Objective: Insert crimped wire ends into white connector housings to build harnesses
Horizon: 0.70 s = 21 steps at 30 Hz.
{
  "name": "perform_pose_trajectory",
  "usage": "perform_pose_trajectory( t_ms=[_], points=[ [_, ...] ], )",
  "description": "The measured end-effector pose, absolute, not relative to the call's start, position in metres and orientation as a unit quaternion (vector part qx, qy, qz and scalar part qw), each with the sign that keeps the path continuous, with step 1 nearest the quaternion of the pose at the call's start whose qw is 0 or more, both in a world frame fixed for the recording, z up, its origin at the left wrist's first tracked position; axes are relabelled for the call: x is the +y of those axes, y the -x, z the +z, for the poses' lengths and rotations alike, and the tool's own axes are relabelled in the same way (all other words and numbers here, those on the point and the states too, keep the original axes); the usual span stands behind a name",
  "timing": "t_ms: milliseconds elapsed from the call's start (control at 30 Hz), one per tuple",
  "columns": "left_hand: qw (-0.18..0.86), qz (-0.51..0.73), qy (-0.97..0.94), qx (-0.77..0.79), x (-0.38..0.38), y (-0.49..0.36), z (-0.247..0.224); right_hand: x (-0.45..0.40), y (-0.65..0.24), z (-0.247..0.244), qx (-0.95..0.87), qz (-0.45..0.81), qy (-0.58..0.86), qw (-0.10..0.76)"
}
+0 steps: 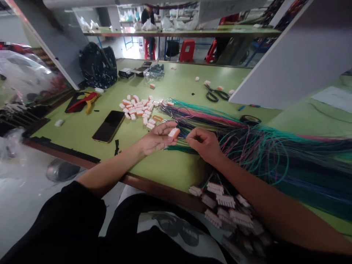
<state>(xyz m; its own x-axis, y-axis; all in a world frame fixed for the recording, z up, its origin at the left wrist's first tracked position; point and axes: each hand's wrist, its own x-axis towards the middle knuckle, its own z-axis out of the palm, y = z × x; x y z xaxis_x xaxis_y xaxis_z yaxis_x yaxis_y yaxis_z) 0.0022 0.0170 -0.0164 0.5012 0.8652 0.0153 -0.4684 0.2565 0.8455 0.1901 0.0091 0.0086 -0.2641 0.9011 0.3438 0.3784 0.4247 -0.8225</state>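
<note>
My left hand holds a small white-and-orange connector between thumb and fingers, above the green table. Close to its right, my right hand is closed in a pinch beside the connector; a thin wire tip seems to show at its fingertips, too small to be sure. Behind both hands lies a pile of similar connectors. Long bundles of teal, pink and dark wires run from there to the right. Several wired connectors hang at the table's front edge, under my right forearm.
A black phone lies left of the pile, with red-and-yellow pliers beyond it. Black scissors and a roll of black tape lie toward the back right. A dark bag stands at the back left. A person is in the background.
</note>
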Motion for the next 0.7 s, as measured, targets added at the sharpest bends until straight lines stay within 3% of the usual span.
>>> perform_pose_trajectory(
  t_ms=[233,700],
  points=[
    [0.733,0.434,-0.467,0.237,0.016,-0.005,-0.023,0.007,-0.188,0.004,-0.742,0.28,0.446,0.416],
    [0.564,0.48,-0.591,0.321,0.007,-0.011,-0.023,0.005,-0.187,0.001,-0.773,0.254,0.449,0.369]
  ],
)
